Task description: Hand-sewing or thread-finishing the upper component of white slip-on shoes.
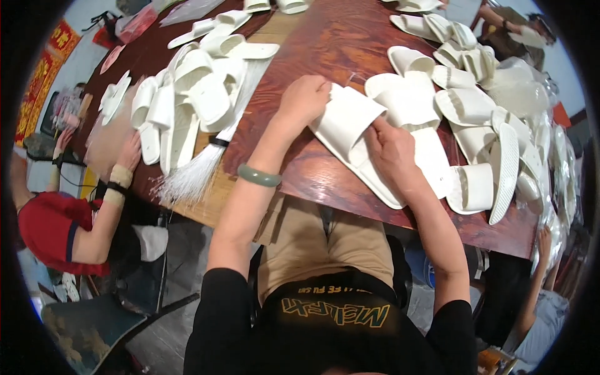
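Note:
A white slide slipper (350, 115) lies at a slant in front of me on the reddish-brown wooden table. My left hand (306, 100) is closed at its toe end, fingertips curled over the far edge; a green bangle (259, 175) is on that wrist. My right hand (394, 150) grips the edge of the strap, thumb toward the opening. Its fingers are partly hidden. Another white slipper (409, 100) lies just beyond, and the sole of a slipper (430, 162) shows under and beside my right wrist.
White slippers (469, 106) are heaped on the right, some in clear plastic (519, 87). More slippers (187, 81) pile up on the left, beside a bundle of white fastener strands (187, 181). A person in a red top (59, 231) works at left; another person's arm (544, 250) shows at right.

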`<action>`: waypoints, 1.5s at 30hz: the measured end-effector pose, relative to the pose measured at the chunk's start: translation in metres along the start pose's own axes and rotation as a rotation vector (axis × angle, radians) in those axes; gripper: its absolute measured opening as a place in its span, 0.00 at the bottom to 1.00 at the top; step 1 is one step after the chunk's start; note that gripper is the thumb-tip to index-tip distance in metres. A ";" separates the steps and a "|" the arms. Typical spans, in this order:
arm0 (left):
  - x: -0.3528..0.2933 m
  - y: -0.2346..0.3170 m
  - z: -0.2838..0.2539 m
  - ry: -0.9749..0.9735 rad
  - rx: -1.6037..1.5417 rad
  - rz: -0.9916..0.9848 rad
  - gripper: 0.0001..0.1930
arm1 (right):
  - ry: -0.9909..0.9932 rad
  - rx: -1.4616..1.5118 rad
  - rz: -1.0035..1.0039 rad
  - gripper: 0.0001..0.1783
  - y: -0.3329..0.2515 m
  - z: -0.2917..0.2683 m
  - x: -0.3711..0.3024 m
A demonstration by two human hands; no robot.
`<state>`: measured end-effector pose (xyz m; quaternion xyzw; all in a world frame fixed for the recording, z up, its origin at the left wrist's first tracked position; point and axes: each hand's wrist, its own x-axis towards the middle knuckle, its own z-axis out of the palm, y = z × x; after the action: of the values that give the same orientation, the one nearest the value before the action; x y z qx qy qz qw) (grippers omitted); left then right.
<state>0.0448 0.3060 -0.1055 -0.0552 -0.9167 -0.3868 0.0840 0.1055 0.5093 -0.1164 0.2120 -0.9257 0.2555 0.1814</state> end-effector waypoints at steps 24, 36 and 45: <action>0.013 0.002 0.013 0.052 -0.763 0.013 0.08 | -0.327 -0.155 0.024 0.09 0.000 -0.171 -0.091; 0.045 0.071 0.081 -0.137 -0.066 0.239 0.10 | 0.010 -0.381 -0.453 0.18 0.066 -0.110 -0.068; 0.026 0.065 0.041 -0.809 -0.310 0.416 0.12 | -0.015 -0.317 -0.743 0.18 0.028 -0.079 -0.064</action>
<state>0.0261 0.3814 -0.0827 -0.3952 -0.7769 -0.4413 -0.2131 0.1638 0.5932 -0.0922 0.5035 -0.8153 0.0250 0.2849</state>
